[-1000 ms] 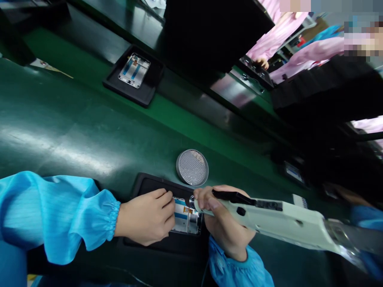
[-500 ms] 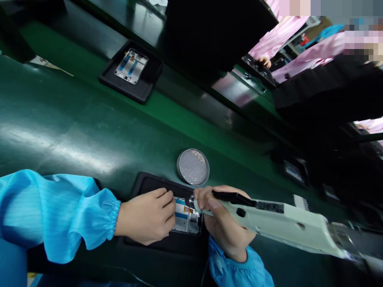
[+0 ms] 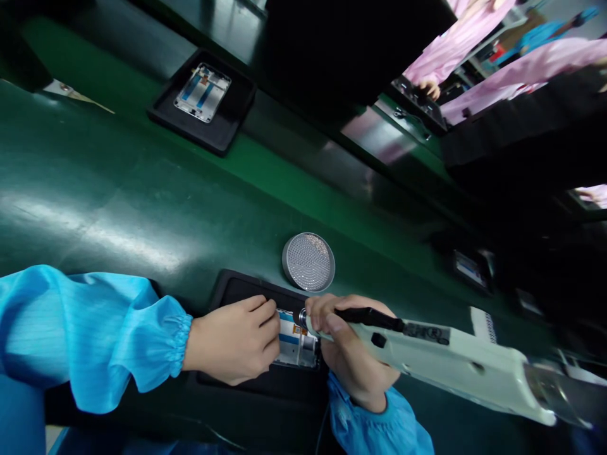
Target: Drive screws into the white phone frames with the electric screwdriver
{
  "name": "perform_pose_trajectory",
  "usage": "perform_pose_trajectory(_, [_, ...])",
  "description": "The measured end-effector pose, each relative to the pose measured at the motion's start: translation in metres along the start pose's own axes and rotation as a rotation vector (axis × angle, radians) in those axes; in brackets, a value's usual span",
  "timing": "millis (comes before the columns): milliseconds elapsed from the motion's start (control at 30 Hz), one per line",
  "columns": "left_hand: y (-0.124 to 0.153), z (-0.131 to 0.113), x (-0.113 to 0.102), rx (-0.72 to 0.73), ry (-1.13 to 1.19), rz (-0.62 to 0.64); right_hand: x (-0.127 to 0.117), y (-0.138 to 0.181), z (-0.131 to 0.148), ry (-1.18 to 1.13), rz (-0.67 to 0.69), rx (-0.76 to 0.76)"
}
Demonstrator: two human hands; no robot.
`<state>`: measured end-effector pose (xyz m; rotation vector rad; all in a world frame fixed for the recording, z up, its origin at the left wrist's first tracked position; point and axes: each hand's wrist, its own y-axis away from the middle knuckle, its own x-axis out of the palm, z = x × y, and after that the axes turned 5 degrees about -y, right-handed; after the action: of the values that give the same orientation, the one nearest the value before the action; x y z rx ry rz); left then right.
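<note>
An opened phone frame (image 3: 303, 355), silver with blue strips and an orange flex piece, lies in a black tray (image 3: 237, 289) at the lower middle. My left hand (image 3: 237, 344) is closed over its left end, knuckles up, and hides that part of it. Wrapped in the fingers of my right hand (image 3: 351, 354) is a pale green electric screwdriver (image 3: 455, 363) with a black lever. It lies slanted in the picture, its metal nose over the phone frame's upper edge; the bit's tip is hidden. Just beyond the tray sits a round grey dimpled screw dish (image 3: 309, 262) with tiny shiny pieces inside.
On the raised green strip at the back, another black tray (image 3: 227, 129) carries a second phone frame (image 3: 203, 93). More phone parts (image 3: 468, 268) rest in the dark on the right. Co-workers in pink sleeves (image 3: 516, 72) are across the bench, beyond a large black panel (image 3: 341, 57).
The camera view has shifted slightly, so the back tray sits higher and further left in the picture. Both hands and the electric screwdriver keep nearly the same place over the phone frame.
</note>
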<state>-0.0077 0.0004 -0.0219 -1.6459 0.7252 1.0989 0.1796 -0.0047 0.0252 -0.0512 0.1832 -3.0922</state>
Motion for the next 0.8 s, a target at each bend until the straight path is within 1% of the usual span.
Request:
perform_pose_trajectory(67, [0.001, 0.001, 0.0, 0.0, 0.011, 0.004, 0.004, -0.001, 0.0, -0.056, -0.02, -0.071])
perform_pose_trajectory(100, [0.001, 0.001, -0.001, -0.001, 0.018, 0.008, 0.006, -0.001, -0.001, -0.078, -0.022, -0.083])
perform_pose_trajectory(200, [0.002, 0.002, -0.002, -0.017, 0.041, 0.026, 0.008, 0.001, -0.005, -0.109, -0.02, -0.074])
perform_pose_trajectory(300, [0.001, 0.004, -0.003, -0.066, 0.044, 0.065, 0.004, 0.0, -0.006, -0.108, -0.043, -0.063])
perform_pose_trajectory(400, [-0.003, 0.005, -0.004, -0.096, 0.042, 0.115, -0.006, -0.01, 0.005, -0.144, -0.126, -0.077])
perform_pose_trajectory(500, [-0.006, 0.002, -0.009, -0.099, 0.017, 0.141, -0.023, -0.025, 0.026, -0.192, -0.269, -0.171])
perform_pose_trajectory(533, [-0.007, -0.001, -0.012, -0.089, -0.029, 0.121, -0.029, -0.029, 0.033, -0.192, -0.327, -0.205])
perform_pose_trajectory(600, [-0.009, -0.01, -0.02, -0.037, -0.159, 0.04, -0.041, -0.034, 0.045, -0.185, -0.432, -0.265])
perform_pose_trajectory(667, [-0.011, -0.02, -0.029, 0.033, -0.25, -0.032, -0.051, -0.036, 0.053, -0.185, -0.493, -0.316])
perform_pose_trajectory(700, [-0.012, -0.025, -0.034, 0.064, -0.257, -0.044, -0.054, -0.035, 0.056, -0.188, -0.506, -0.34])
perform_pose_trajectory(800, [-0.015, -0.033, -0.048, 0.138, -0.195, -0.019, -0.059, -0.033, 0.063, -0.201, -0.516, -0.397])
